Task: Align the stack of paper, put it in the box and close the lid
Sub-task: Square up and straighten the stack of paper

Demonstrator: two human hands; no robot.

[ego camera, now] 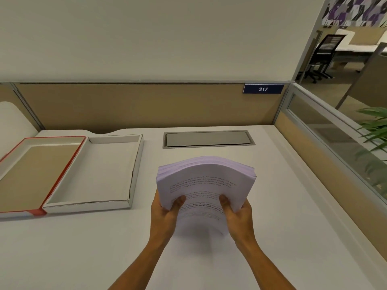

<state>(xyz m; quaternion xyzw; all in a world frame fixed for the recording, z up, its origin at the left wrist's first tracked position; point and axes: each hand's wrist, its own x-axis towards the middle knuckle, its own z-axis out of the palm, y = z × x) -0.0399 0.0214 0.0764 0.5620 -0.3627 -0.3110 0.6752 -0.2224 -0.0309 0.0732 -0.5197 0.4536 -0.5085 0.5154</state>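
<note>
Left hand [165, 212] and right hand [236, 212] both clamped on bowed paper stack [206, 181] above desk [272, 206]; loose sheets likely to fan, slip, snag box [134, 164] wall.

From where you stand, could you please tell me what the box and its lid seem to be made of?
The box looks like matte white cardboard: thin folded walls, creased corners. The lid seems the same board, with a red rim outside and a plain tan inside. The finish is uncertain.
</note>
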